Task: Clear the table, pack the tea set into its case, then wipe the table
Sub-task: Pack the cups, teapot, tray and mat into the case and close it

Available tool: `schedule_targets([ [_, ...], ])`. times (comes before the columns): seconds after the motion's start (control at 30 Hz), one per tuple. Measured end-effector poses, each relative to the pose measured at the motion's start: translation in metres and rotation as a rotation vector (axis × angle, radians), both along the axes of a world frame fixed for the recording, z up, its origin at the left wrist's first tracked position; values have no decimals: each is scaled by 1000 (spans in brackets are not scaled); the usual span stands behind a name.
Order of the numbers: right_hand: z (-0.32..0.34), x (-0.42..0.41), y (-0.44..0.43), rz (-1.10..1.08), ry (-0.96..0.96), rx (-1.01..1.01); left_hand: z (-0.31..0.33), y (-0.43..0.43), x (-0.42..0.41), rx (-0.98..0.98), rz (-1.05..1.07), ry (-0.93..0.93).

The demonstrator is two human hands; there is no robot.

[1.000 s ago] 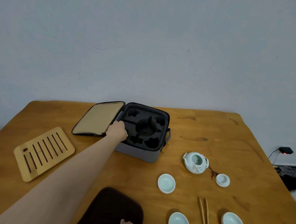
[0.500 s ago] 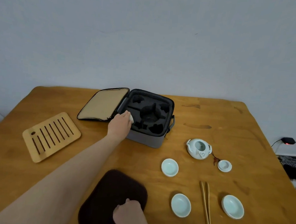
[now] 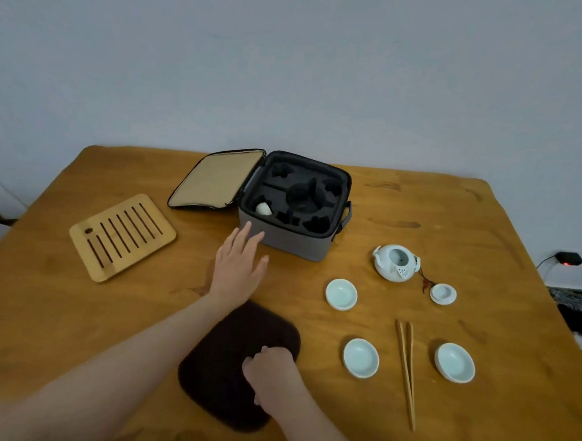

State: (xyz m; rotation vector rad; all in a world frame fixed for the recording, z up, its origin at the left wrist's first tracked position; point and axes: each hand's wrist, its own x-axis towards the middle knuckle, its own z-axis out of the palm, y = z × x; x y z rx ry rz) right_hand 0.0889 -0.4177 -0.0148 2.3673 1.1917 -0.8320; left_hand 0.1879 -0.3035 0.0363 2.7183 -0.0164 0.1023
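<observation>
Head view: one cup (image 3: 263, 209) is seated in the case (image 3: 291, 245); teapot (image 3: 396, 263) and three cups (image 3: 341, 294) remain unpacked. Left hand (image 3: 239, 268) is splayed; cloth (image 3: 223, 352) is gripped by right hand (image 3: 273, 372).

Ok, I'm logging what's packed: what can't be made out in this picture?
All in the head view:
White cup in the case: only its top shows; the foam slot hides the rest.
Right hand: curled palm-down, so its own back hides whether it grips the dark cloth.
Teapot: its inside is too small to read.

No writing or labels seem legible anywhere, case (image 3: 281, 240) included.
</observation>
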Motion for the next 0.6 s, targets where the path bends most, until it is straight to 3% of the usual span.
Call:
schedule_targets([
  [0.17, 17, -5, -2, -75, -34, -1, -22, 15, -79, -42, 78, 115],
  [0.33, 36, -19, -21, -212, -77, 222, -42, 18, -131, 4, 64, 249],
  [0.43, 49, -23, -46, -457, -79, 424, -48, 12, -148, 72, -8, 285],
  [0.5, 55, -22, -72, -607, -208, 536, -49, 7, -154, 130, -59, 325],
  [0.6, 59, -15, -112, -842, -356, 498, -49, 0, -158, 219, -136, 386],
])
